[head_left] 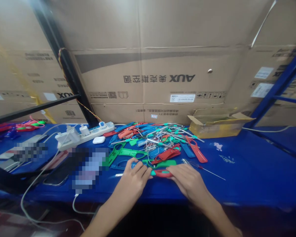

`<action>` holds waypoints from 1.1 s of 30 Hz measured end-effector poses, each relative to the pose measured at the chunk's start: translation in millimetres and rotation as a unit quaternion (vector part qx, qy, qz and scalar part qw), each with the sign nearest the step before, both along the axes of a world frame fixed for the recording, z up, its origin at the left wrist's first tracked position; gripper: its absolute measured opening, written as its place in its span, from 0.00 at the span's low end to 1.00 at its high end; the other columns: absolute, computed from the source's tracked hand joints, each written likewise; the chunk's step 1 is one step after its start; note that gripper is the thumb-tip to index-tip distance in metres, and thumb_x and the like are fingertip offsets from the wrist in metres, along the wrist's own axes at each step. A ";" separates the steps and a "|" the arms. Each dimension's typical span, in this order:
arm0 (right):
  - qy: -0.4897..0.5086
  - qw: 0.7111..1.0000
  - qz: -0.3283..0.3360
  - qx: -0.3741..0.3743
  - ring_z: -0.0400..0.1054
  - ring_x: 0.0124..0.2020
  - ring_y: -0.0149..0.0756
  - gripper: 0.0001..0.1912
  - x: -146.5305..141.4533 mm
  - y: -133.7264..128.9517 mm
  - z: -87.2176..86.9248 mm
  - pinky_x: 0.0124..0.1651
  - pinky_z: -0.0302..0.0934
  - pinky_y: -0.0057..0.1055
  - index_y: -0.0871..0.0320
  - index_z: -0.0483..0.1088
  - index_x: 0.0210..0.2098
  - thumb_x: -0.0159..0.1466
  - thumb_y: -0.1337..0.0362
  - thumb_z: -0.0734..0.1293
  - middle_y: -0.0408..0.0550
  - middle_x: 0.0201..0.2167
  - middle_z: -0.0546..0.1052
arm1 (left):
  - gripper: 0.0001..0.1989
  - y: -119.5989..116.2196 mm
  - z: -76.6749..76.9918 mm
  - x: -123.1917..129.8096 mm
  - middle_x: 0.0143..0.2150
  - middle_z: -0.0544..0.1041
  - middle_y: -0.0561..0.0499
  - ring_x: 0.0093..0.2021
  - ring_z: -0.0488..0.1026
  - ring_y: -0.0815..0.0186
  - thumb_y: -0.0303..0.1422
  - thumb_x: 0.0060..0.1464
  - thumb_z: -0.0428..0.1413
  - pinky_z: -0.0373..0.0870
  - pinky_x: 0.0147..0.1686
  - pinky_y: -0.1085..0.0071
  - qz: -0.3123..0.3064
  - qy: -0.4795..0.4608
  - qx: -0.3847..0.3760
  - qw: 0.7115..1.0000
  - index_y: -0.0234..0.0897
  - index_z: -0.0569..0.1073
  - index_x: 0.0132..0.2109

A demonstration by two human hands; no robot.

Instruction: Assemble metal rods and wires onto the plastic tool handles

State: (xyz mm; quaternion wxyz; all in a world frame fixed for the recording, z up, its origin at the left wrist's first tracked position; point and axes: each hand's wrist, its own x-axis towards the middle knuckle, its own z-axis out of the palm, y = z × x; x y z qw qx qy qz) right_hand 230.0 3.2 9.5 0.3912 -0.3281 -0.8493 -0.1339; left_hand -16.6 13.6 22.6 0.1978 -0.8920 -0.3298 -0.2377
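Item in hand: one lighter, at the front edge of the blue desk, before the heap. Its red handle shows at the right end with an opening in it, and a teal piece sits at the left of the red part; the middle is partly covered by fingers. A silver tube shows beyond the left hand (whether it joins the lighter is hidden).

Left hand: back upward, fingers bent, pinching the teal end of the lighter. Right hand: back upward, fingers curled inward, gripping the red end; its fingertips are largely out of sight. Both forearms come up from the bottom of the view and converge on the lighter.

Count: two hands, one held lighter, one open cardboard box, one power strip, one white case and one screwdriver, the last lying beside the right hand. The heap holds red, blue and green shells, silver tubes and white wires, too tangled to count. To its right lie pink bits and thin pale pins, both too small to number.
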 end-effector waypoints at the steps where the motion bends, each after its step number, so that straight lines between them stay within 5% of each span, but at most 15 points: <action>1: 0.003 1.000 0.004 -0.002 0.78 0.36 0.39 0.10 0.3 0.0 0.5 0.39 0.68 0.34 0.60 0.74 0.46 0.75 0.66 0.61 0.51 0.38 0.84 | 0.11 -0.2 -0.4 0.9 0.33 0.77 0.52 0.36 0.71 0.60 0.28 0.73 0.48 0.60 0.51 0.55 0.005 0.001 -0.007 1.000 0.36 0.74 0.42; 9: -0.004 1.000 0.002 0.008 0.79 0.34 0.39 0.13 1.2 -1.6 4.0 0.38 0.70 0.34 0.59 0.76 0.43 0.76 0.65 0.60 0.53 0.36 0.85 | 0.12 -1.3 -2.1 5.7 0.31 0.75 0.53 0.36 0.71 0.60 0.28 0.72 0.49 0.55 0.62 0.49 0.008 -0.006 -0.043 0.999 0.37 0.74 0.38; 15: -0.008 1.000 -0.013 -0.003 0.79 0.35 0.39 0.13 3.6 0.9 -3.3 0.40 0.70 0.34 0.58 0.76 0.47 0.76 0.62 0.61 0.52 0.38 0.85 | 0.09 -5.7 4.6 1.5 0.38 0.79 0.48 0.42 0.73 0.57 0.27 0.72 0.50 0.63 0.56 0.54 -0.003 0.011 -0.039 0.999 0.35 0.76 0.47; 21: 0.006 0.992 -0.001 -0.125 0.78 0.40 0.40 0.13 2.8 -9.0 -0.6 0.42 0.72 0.34 0.56 0.72 0.51 0.75 0.57 0.61 0.50 0.43 0.82 | 0.20 -20.6 11.2 5.8 0.54 0.77 0.43 0.50 0.74 0.54 0.37 0.74 0.47 0.68 0.52 0.55 -0.010 -0.004 -0.099 0.995 0.35 0.64 0.67; 27: 0.024 0.975 0.024 -0.218 0.76 0.47 0.40 0.12 15.7 -19.7 2.0 0.48 0.73 0.34 0.52 0.71 0.52 0.73 0.56 0.64 0.50 0.47 0.79 | 0.20 -24.0 -3.2 23.3 0.53 0.76 0.46 0.48 0.77 0.59 0.34 0.73 0.50 0.77 0.44 0.62 -0.058 -0.017 -0.158 0.986 0.42 0.63 0.68; 30: 0.072 0.984 -0.035 -0.161 0.76 0.49 0.43 0.13 40.1 -13.6 2.5 0.51 0.72 0.38 0.51 0.72 0.53 0.73 0.54 0.64 0.50 0.48 0.80 | 0.19 -22.4 -7.3 22.8 0.54 0.76 0.45 0.51 0.77 0.59 0.34 0.72 0.52 0.79 0.45 0.63 -0.066 -0.043 -0.194 0.978 0.41 0.65 0.66; 33: 0.166 0.964 -0.173 -0.114 0.76 0.40 0.41 0.15 80.9 -3.9 0.7 0.46 0.71 0.38 0.53 0.75 0.47 0.72 0.50 0.63 0.50 0.42 0.80 | 0.17 -21.9 -2.8 19.0 0.55 0.75 0.44 0.53 0.76 0.57 0.34 0.70 0.55 0.80 0.46 0.61 -0.054 -0.045 -0.211 0.975 0.40 0.67 0.63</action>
